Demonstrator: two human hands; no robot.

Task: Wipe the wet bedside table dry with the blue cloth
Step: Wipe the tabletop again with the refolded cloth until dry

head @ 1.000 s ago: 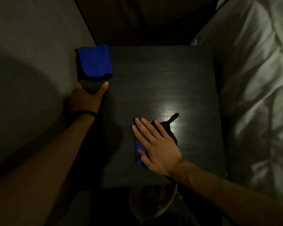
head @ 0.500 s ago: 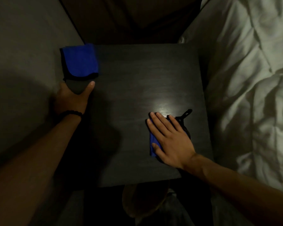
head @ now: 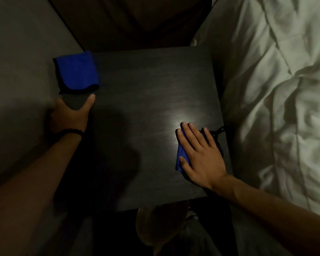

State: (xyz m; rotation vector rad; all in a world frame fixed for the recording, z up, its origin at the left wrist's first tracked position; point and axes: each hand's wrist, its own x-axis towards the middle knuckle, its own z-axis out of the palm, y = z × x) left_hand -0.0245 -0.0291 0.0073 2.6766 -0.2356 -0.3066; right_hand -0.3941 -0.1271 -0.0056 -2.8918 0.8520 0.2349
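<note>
The dark bedside table (head: 137, 111) fills the middle of the view, with a bright sheen near its right side. My right hand (head: 199, 154) lies flat on a blue cloth (head: 180, 156) with black trim, pressing it onto the tabletop close to the right edge. Only a strip of that cloth shows beside my palm; its black loop pokes out past my fingers. My left hand (head: 70, 115) holds the table's left edge, thumb on top. A second folded blue cloth (head: 76, 71) rests on the back left corner, just beyond my left thumb.
A bed with rumpled white bedding (head: 275, 89) runs along the table's right side. A grey wall (head: 17, 71) stands to the left. A dark headboard or panel (head: 133, 21) rises behind the table. My knee (head: 161, 224) shows below the front edge.
My right hand has slid the cloth to the right across the tabletop, from the front middle to near the right edge. My left hand has stayed on the left edge.
</note>
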